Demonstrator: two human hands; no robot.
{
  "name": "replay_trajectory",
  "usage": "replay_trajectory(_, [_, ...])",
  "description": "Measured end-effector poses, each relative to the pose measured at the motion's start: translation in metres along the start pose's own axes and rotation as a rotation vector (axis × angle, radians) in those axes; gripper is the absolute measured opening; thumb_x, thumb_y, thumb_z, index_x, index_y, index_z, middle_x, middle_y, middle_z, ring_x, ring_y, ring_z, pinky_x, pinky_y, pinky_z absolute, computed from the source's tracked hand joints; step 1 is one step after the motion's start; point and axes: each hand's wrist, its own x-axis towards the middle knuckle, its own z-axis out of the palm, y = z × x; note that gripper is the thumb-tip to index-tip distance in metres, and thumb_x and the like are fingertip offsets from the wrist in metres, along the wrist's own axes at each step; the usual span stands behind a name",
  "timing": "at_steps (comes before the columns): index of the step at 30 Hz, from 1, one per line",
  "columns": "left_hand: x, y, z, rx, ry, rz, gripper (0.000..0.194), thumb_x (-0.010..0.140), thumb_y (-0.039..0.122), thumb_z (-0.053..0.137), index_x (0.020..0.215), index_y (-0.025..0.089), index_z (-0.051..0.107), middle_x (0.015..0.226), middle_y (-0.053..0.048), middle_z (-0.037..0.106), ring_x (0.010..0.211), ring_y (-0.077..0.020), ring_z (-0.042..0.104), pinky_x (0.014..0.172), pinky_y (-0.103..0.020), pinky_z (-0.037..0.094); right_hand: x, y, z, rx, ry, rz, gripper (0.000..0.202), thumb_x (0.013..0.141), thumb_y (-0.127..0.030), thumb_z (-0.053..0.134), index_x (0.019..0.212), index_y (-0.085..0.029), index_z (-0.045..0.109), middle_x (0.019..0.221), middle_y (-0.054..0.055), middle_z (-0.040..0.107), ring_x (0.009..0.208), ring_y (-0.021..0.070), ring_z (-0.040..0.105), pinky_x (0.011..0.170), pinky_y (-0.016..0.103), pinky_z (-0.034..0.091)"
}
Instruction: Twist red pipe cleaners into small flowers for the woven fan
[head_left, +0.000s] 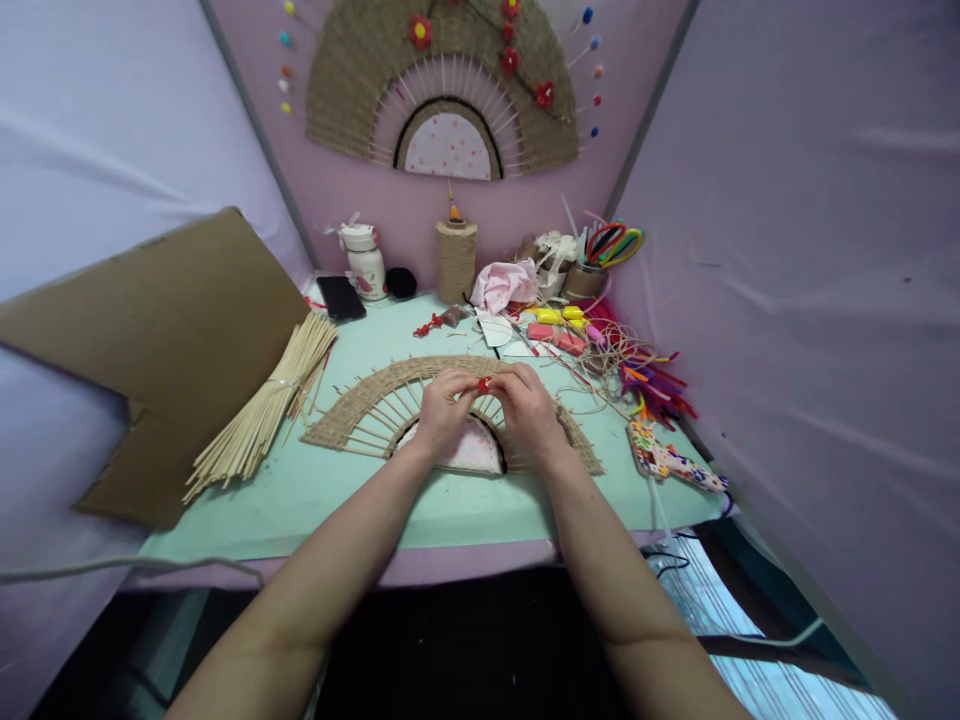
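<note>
One small red piece (484, 384), maybe a flower, is pinched between the fingertips of the left hand (444, 405) and right hand (527, 408), which are kept close together, fingers curled in. It's held over a tan, half-circle woven fan (390, 381); whether the weave is touched can't be told. Progress-wise, the fan looks pretty much woven, and the whitish half-moon panel (465, 447) just below the hands is already edged in black. No red decoration is seen attached, though, and more loose red bits (429, 325) are left lying beyond the left hand.
</note>
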Motion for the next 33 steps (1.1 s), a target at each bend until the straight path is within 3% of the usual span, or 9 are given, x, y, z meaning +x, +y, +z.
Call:
replay_trajectory(8, [0.002,-0.001,-0.001,-0.004,0.177,-0.013,0.006,0.074,0.027,0.069,0.072,0.023,0.073,0.076,-0.004,0.070,0.079,-0.0184,0.060,0.080,-0.033,0.045,-0.003,-0.008,0.001,0.054,0.140,0.051,0.012,0.088,-0.027,0.057,0.096,-0.023,0.065,0.091,0.006,0.060,0.088,0.0205,0.057,0.078,0.037,0.049])
replay_trajectory(24, [-0.005,0.000,0.002,0.155,0.163,0.123,0.010,0.079,0.027,0.064,0.076,0.023,0.073,0.077,-0.005,0.069,0.080,-0.0192,0.060,0.080,-0.035,0.044,-0.002,-0.011,0.009,-0.019,0.101,0.039,0.011,0.091,-0.027,0.051,0.091,-0.021,0.060,0.088,0.007,0.060,0.088,0.0205,0.057,0.078,0.035,0.048])
replay_trajectory(33, [-0.004,0.001,0.004,0.109,0.217,0.099,0.008,0.077,0.026,0.067,0.075,0.022,0.073,0.076,-0.004,0.069,0.078,-0.0177,0.059,0.079,-0.033,0.045,-0.001,-0.017,0.011,0.091,0.150,0.134,0.013,0.090,-0.027,0.053,0.083,-0.020,0.061,0.082,0.005,0.060,0.080,0.0180,0.056,0.074,0.033,0.046])
